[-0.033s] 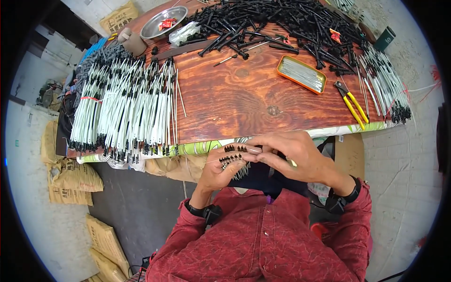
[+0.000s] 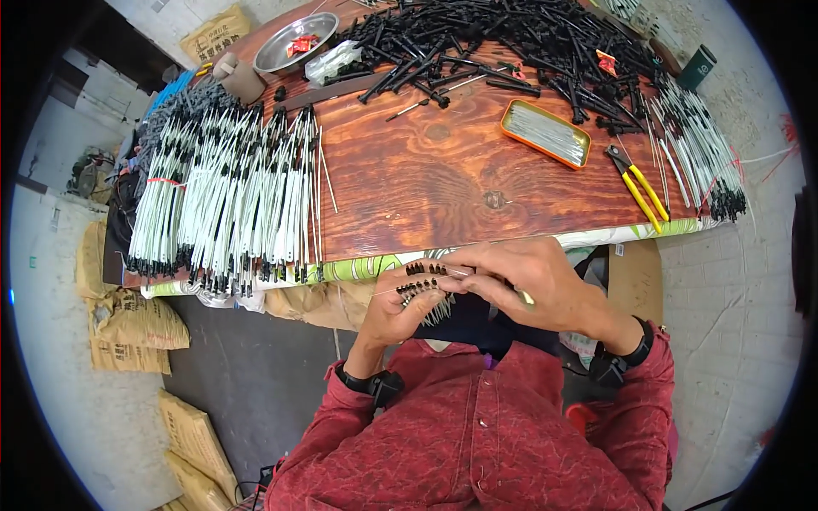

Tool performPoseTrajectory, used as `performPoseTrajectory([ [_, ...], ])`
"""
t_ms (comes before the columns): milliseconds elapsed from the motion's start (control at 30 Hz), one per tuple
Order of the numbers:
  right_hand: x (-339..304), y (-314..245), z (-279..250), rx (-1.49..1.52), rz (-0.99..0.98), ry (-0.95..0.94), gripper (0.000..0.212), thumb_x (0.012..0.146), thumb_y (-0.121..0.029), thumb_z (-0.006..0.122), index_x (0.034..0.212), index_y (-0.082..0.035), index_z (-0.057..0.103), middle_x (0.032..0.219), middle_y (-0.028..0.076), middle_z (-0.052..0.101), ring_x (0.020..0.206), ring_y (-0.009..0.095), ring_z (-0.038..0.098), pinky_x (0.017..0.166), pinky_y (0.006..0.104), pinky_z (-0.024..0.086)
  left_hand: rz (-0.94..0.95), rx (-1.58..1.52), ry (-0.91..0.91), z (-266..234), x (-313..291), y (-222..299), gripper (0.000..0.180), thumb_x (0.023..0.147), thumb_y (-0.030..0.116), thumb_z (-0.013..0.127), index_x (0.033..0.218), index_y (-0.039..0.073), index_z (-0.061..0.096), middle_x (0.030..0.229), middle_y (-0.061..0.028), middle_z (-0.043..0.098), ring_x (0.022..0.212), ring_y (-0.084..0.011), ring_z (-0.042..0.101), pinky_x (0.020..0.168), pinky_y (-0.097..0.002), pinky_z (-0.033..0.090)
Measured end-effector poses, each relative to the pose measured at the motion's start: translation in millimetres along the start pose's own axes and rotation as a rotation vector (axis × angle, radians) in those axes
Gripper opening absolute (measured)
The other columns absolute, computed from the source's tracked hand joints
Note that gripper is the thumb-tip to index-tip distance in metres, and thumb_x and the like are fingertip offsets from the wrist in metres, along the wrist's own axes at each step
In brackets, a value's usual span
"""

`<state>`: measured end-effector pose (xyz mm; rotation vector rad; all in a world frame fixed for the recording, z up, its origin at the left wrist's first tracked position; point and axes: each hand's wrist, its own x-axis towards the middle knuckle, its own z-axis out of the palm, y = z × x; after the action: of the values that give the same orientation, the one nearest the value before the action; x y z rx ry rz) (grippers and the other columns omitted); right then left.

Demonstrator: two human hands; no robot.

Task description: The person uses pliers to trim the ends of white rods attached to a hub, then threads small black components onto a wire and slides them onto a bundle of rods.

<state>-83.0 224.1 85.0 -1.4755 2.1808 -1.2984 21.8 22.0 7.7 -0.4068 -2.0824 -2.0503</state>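
Just in front of the table edge, my left hand (image 2: 396,308) is closed round a bundle of thin pale rods (image 2: 439,313) with black ends. Two short rows of these black ends (image 2: 417,285) show above the fingers. A fine metal wire (image 2: 388,292) runs along the lower row and sticks out at the left. My right hand (image 2: 537,285) is beside it, thumb and forefinger pinched at the right end of the rows, apparently on the thin wire. Its other fingers are curled, and a small pale yellow-green spot shows there. The exact grip is partly hidden.
Piles of pale rods with black ends (image 2: 239,196) cover the table's left. An orange-rimmed tin of thin metal wires (image 2: 545,134) and yellow-handled cutters (image 2: 637,189) lie at right. Black plastic parts (image 2: 511,43) heap at the back, near a metal bowl (image 2: 273,55).
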Motion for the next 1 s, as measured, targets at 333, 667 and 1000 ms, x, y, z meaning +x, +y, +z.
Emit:
performPoseTrajectory([
  [333, 0, 8, 5, -0.045, -0.094, 0.065, 0.038, 0.083, 0.001, 0.061, 0.120, -0.006, 0.066, 0.085, 0.009, 0.074, 0.071, 0.023, 0.072, 0.058, 0.0314, 0.055, -0.113, 0.055, 0.034, 2, 1, 2, 0.020, 0.092, 0.012, 0.061, 0.101, 0.000, 0.073, 0.098, -0.0119, 0.071, 0.093, -0.0230, 0.066, 0.083, -0.0337, 0.052],
  [667, 5, 17, 1, -0.095, -0.144, 0.061, 0.042, 0.079, -0.007, 0.063, 0.120, -0.010, 0.067, 0.065, 0.011, 0.065, 0.051, 0.028, 0.062, 0.047, 0.0384, 0.046, -0.031, 0.085, -0.003, -3, 6, 1, 0.020, 0.089, 0.009, 0.060, 0.102, 0.000, 0.074, 0.100, -0.0120, 0.072, 0.096, -0.0255, 0.068, 0.086, -0.0347, 0.052],
  [1000, 7, 7, -7, -0.208, -0.126, 0.013, 0.042, 0.076, -0.003, 0.064, 0.117, -0.011, 0.069, 0.072, 0.010, 0.070, 0.059, 0.026, 0.068, 0.049, 0.0359, 0.049, -0.063, 0.073, 0.002, 0, 7, 3, 0.021, 0.089, 0.007, 0.060, 0.104, 0.000, 0.073, 0.102, -0.0130, 0.073, 0.096, -0.0262, 0.068, 0.087, -0.0355, 0.052],
])
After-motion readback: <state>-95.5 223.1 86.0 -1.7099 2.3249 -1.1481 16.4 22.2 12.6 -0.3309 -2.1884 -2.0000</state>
